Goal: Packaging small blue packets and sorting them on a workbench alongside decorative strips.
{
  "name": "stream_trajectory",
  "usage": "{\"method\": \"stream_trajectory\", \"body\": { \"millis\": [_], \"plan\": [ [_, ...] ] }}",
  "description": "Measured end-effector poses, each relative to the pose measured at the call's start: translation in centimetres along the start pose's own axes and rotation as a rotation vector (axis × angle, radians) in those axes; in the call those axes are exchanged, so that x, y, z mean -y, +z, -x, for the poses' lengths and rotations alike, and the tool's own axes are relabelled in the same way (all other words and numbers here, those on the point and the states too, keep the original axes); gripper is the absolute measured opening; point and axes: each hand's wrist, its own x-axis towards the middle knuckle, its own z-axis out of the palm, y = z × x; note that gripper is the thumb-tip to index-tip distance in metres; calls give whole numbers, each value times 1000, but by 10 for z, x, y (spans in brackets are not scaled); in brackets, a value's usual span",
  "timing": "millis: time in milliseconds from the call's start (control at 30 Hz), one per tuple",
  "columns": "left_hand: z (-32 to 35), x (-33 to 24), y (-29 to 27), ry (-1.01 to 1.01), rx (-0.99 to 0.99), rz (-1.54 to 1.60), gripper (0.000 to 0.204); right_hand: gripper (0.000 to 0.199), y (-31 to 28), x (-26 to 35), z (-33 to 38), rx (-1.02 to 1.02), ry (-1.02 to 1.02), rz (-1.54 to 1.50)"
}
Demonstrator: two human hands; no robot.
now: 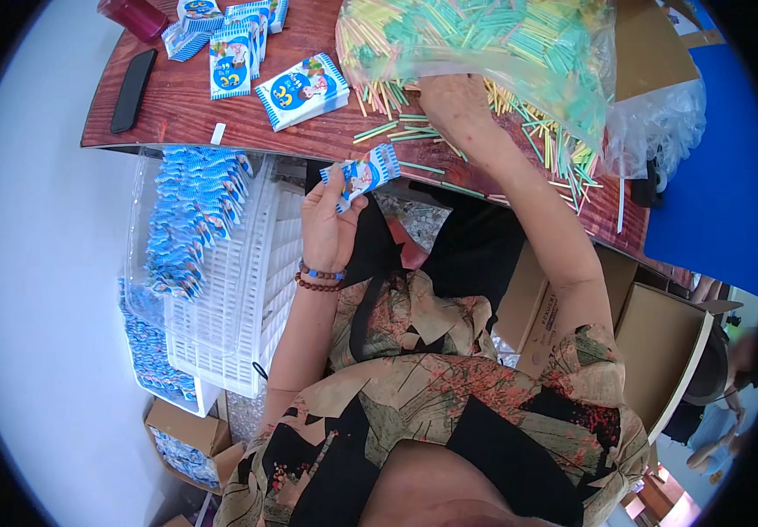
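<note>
Our left hand [330,227] pinches a packet [359,178] between thumb and fingers, right at the table's [181,98] near edge. Our right hand [456,112] is among loose sticks [563,154] by a clear bag [537,81]; its fingertips are hidden, so we cannot tell its grip. Other packets [304,92] lie toward the table's far left corner, near a black slab [134,90].

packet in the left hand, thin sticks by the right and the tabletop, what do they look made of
Packet: probably glossy plastic film, from its bright print and striped flat ends. Thin sticks: smooth pastel plastic or paper; their slim, even shape leaves it open. Tabletop: wood or laminate, perhaps varnished, judging by streaky reddish grain.
</note>
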Motion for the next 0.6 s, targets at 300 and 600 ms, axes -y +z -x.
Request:
{"method": "stream_trajectory", "body": {
  "millis": [300, 600],
  "plan": [
    [-1, 1, -3, 12, -6, -14, 18, 40, -11, -18, 21, -98, -98, -218],
    [-2, 7, 3, -20, -15, -43, 17, 33, -1, -39, 21, -60, -43, -426]
  ]
}}
